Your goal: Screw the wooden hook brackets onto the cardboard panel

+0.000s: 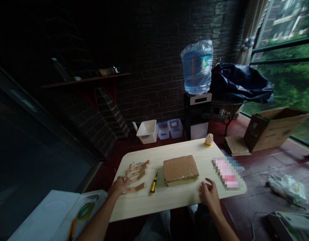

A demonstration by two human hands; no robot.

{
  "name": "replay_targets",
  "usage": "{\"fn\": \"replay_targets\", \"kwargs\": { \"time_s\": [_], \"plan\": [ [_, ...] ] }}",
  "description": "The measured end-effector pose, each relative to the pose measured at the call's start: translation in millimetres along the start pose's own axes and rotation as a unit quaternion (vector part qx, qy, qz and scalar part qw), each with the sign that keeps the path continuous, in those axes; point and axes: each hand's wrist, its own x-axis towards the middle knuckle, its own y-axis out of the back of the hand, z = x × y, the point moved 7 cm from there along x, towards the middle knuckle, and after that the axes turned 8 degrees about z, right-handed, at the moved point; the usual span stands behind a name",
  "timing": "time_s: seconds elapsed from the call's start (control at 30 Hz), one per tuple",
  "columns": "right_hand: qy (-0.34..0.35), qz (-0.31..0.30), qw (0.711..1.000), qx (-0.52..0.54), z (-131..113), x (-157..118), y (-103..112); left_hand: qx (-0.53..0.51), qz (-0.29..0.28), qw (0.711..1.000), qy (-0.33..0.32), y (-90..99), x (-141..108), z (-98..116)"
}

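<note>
My left hand (120,185) is at the left of the table, its fingers closed on the near end of an angled wooden piece (138,177). Several similar wooden pieces lie in a row there, one of them a nearer wooden piece (135,188). Thin screws (138,164) appear to lie by the farthest ones. A yellow and black screwdriver (153,184) rests to their right, tip pointing away. Beyond it sits a block topped with brown cardboard (180,168). My right hand (209,192) hovers at the block's near right, fingers apart and loosely bent, holding nothing.
The pale wooden table (174,197) also bears a small yellow-based clear container (209,140) and a blurred pink item (227,172). An open toolbox (86,211) stands at left. Behind are plastic bins (147,132), a water dispenser (198,113) and a cardboard box (272,130).
</note>
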Motion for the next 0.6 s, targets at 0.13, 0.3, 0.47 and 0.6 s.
{"fn": "replay_targets", "kwargs": {
  "time_s": [0.13, 0.3, 0.47, 0.6],
  "plan": [
    [-0.005, -0.003, 1.000, -0.004, 2, 2, -1, -0.004, -0.029, 1.000, 0.001, 1.1, 5, -2],
    [-0.016, -0.013, 1.000, 0.006, 10, 6, -4, -0.007, -0.017, 1.000, 0.006, 10.8, 22, 7],
    [-0.023, -0.024, 0.999, 0.011, 19, 15, -4, -0.011, -0.002, 1.000, -0.002, 17.1, 42, 26],
    [-0.027, -0.023, 0.999, 0.012, 20, 21, -5, 0.006, -0.009, 1.000, 0.011, 12.1, 57, 31]
  ]
}}
